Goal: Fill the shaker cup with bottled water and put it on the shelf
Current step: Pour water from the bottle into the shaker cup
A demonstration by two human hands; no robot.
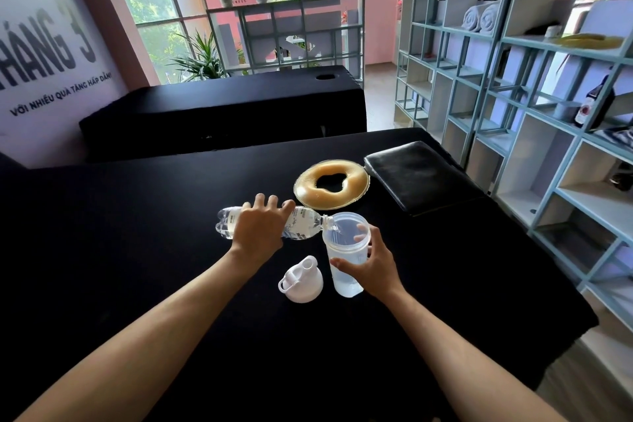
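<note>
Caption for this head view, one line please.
Left hand tips the water bottle into the shaker cup steadied by the right hand; lid lies beside.

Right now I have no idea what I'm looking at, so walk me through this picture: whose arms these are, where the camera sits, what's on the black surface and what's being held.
There is no machine here. The camera is worn on a person's head and looks forward and down, so the two bare arms reaching in from the bottom are that person's own.

The left hand grips a clear water bottle, tipped on its side with its mouth at the rim of the shaker cup. The right hand holds that cup upright on the black table. The cup already looks partly filled with water.

In front of the cup, its white lid lies on the table, off the cup. Farther back lie a yellowish ring-shaped cushion and a black pad. To the right stands a pale blue shelf unit.
</note>
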